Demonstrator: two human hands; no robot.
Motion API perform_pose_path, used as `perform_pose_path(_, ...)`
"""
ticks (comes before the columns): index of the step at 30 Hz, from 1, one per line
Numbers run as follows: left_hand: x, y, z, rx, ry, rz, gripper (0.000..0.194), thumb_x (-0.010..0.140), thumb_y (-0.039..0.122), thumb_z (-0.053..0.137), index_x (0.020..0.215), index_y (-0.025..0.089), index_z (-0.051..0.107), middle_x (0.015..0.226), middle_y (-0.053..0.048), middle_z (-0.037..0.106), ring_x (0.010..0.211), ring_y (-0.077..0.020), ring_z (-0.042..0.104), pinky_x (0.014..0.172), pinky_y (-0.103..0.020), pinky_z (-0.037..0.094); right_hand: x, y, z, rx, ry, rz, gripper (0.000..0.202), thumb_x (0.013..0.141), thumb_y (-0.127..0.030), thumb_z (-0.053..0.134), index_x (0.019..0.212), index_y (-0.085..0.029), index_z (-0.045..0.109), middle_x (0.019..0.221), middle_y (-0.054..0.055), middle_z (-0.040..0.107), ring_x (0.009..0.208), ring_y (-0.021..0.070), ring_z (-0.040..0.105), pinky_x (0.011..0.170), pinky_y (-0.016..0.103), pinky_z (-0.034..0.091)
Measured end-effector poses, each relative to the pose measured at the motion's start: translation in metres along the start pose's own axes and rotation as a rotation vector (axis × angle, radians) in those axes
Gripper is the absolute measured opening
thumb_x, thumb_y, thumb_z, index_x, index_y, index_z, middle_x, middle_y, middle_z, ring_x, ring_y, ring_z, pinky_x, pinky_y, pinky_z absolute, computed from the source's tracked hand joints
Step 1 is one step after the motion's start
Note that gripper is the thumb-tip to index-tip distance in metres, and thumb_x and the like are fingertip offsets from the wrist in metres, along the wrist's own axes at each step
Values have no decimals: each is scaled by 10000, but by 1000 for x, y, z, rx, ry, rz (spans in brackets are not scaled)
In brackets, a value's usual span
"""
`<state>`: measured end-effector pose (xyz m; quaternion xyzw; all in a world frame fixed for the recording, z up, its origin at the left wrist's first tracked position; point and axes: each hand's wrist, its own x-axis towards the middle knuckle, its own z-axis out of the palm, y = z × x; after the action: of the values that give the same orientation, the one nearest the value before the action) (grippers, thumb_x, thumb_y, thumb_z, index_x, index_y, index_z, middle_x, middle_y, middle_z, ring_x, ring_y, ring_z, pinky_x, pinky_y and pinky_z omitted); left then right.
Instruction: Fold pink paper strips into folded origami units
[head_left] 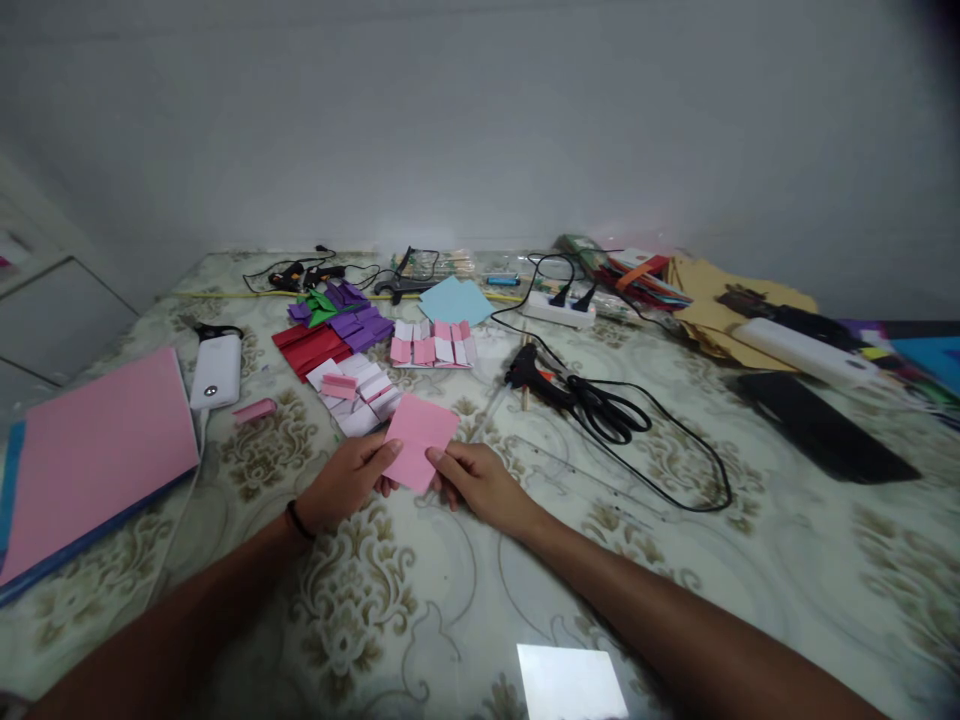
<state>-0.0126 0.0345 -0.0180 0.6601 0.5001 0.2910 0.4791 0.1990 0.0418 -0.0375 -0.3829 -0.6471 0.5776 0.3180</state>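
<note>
A square of pink paper is held up above the table between both hands, with a faint crease across it. My left hand pinches its left edge, thumb on top. At the lower right edge, my right hand grips the same sheet between thumb and fingers. Just behind the sheet lie folded white and pink paper pieces. Further back is a row of folded pink and white strips. Folded red paper and purple paper lie to the left of that row.
A black glue gun with a coiled cable rests right of centre, near a white power strip. Pink sheets, a white power bank and scissors lie left. A dark flat object lies right. Light-blue paper sits behind.
</note>
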Motion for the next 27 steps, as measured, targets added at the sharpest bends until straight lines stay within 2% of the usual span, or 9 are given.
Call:
perform_pose_path(5,0,-3,-1,-34,6,9,482,997,532,414,726,163,562,605,4,585,551,-126,534,557,-239,425,0,-1,1,-42,-49,-17,561,953,-678,475,734,-176,599,625,-13,595,456,85,495,481,202,412)
perform_pose_path(13,0,-3,-2,22,-48,-2,507,998,544,409,726,157,592,630,-14,608,573,-136,554,586,-248,434,0,-2,-1,-33,-15,12,602,942,-714,454,690,-180,574,510,-37,515,415,88,459,464,210,386)
perform_pose_path(27,0,-3,-2,38,-31,-10,512,1002,507,409,685,151,598,605,-19,599,567,-137,552,578,-247,427,0,1,0,-35,-36,-3,560,955,-691,454,751,-185,577,620,-20,581,446,88,488,452,207,400)
